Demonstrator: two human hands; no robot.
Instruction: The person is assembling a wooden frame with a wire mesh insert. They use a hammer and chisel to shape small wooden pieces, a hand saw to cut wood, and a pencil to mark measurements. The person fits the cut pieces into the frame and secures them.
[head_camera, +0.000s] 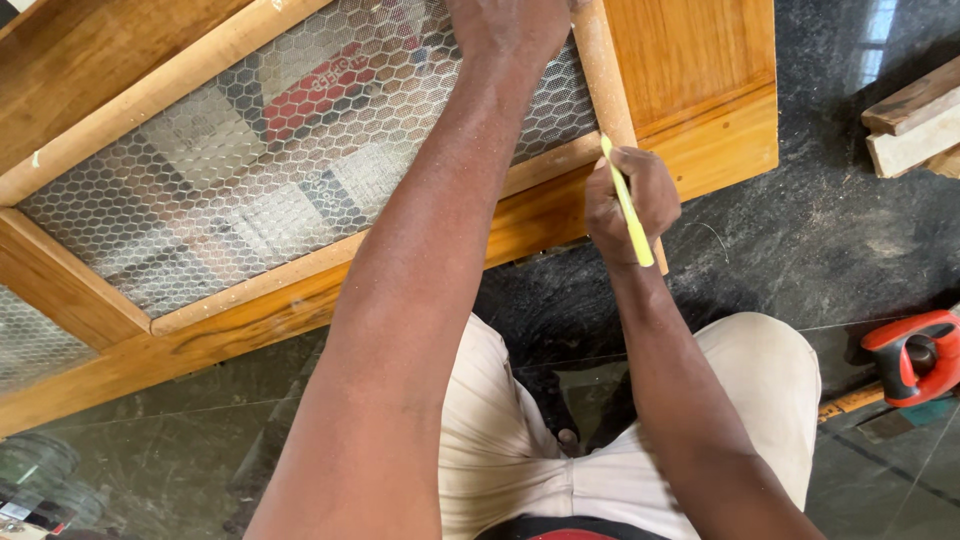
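Note:
A wooden frame (700, 130) with a hexagonal wire mesh panel (250, 170) lies on the dark floor. A thin wooden strip (605, 70) runs along the mesh's right edge. My left hand (510, 25) presses down at the top of that strip, partly cut off by the frame's upper edge. My right hand (630, 205) grips a yellow pencil (628, 205), its tip against the wood near the lower end of the strip.
Dark polished stone floor (800, 250) surrounds the frame. Wood offcuts (915, 120) lie at the upper right. A red-handled saw (910, 360) rests at the right edge. My knees in light trousers (760, 390) are below.

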